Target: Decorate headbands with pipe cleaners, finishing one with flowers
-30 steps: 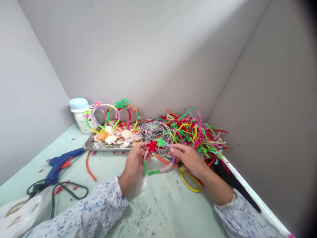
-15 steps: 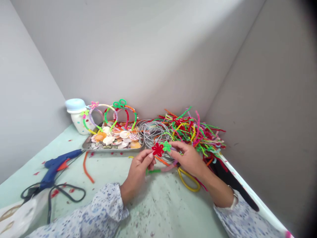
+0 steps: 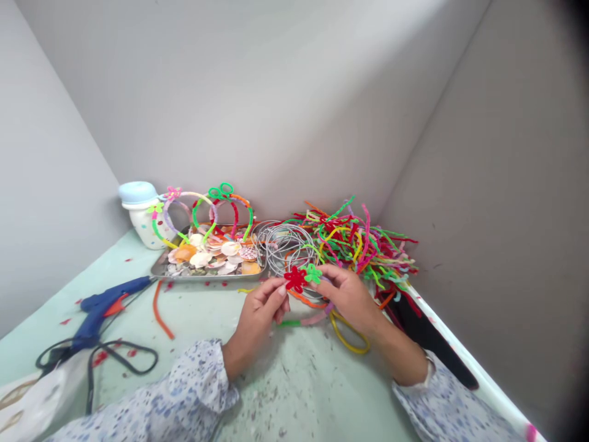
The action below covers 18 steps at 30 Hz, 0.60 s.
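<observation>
My two sleeves, speckled blue on white, come in at the bottom of the frame, and the pale green table lies open in front of them. My left hand is pinched closed on a pipe-cleaner band just below its one red flower. My right hand pinches the same band beside its one green flower; the hands are close together at the middle of the frame, with free table below them. One yellow loop lies under my right wrist. To the left are one blue glue gun with its black cord and one orange pipe cleaner. Beyond are one steel tray of shells, two or three finished bands, one blue-lidded jar, one wire coil bundle and one heap of pipe cleaners, all against the grey corner walls. A white edge bounds the table on the right.
</observation>
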Tool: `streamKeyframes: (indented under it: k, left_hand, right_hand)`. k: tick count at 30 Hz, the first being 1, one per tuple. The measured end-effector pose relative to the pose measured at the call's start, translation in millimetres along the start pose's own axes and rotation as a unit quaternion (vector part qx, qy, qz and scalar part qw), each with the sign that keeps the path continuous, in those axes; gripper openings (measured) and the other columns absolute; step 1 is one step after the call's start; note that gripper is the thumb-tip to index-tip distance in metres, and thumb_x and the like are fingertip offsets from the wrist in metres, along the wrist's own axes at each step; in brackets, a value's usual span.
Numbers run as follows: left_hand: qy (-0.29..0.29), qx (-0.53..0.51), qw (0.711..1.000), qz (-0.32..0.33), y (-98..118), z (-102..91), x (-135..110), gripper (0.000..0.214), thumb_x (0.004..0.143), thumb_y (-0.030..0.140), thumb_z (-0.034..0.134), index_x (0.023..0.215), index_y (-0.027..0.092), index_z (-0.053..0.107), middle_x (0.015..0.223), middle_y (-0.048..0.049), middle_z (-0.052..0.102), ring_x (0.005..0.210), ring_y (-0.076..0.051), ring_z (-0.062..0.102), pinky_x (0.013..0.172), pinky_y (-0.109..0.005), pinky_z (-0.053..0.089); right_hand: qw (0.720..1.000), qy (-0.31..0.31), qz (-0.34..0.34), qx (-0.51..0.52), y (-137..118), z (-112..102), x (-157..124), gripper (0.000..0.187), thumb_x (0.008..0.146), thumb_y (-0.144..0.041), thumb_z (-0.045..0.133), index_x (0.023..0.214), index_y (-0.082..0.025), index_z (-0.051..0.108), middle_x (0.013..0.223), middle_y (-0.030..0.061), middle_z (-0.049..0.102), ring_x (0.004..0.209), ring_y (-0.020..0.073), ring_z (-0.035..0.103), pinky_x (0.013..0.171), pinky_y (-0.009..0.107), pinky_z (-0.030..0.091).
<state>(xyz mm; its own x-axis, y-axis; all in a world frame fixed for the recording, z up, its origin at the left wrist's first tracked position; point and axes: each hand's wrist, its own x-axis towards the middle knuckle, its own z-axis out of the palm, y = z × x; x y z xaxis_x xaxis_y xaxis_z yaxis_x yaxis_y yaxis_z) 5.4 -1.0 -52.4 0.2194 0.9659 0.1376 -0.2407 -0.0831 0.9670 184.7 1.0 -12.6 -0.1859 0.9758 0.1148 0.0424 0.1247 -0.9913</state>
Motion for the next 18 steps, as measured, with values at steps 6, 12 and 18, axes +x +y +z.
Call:
streamKeyframes:
  k: [6, 12, 18]
  left_hand:
    - [0.002, -0.015, 1.000, -0.017, -1.5, -0.6, 0.6, 0.025, 0.084, 0.037, 0.056, 0.100, 0.017, 0.058, 0.060, 0.0036, 0.054, 0.046, -0.006, 0.043, 0.044, -0.018, 0.033]
    - [0.010, -0.011, 1.000, -0.014, 0.8, -0.6, 1.8, 0.026, 0.084, 0.037, 0.057, 0.099, 0.016, 0.059, 0.064, 0.0019, 0.056, 0.050, -0.008, 0.048, 0.048, -0.020, 0.038]
    - [0.052, 0.044, 0.997, 0.034, 3.0, 2.3, 2.4, 0.030, 0.076, 0.032, 0.066, 0.102, 0.018, 0.060, 0.083, -0.0023, 0.062, 0.071, -0.013, 0.056, 0.064, -0.023, 0.044]
  right_hand:
    - [0.994, -0.008, 0.066, 0.085, 1.2, 5.4, -2.4, 0.022, 0.076, -0.037, 0.064, 0.091, -0.021, 0.063, 0.085, 0.0000, 0.066, 0.067, 0.0168, 0.062, 0.051, 0.028, 0.052]
    - [0.997, 0.032, 0.043, 0.052, 3.7, 5.9, -0.5, 0.013, 0.078, -0.027, 0.060, 0.087, -0.019, 0.063, 0.073, -0.0025, 0.063, 0.061, 0.0125, 0.056, 0.055, 0.024, 0.046]
    - [0.998, 0.058, 0.025, -0.005, 2.2, 5.4, 1.0, 0.013, 0.077, -0.030, 0.061, 0.080, -0.018, 0.063, 0.062, -0.0033, 0.057, 0.054, 0.0114, 0.048, 0.052, 0.025, 0.039]
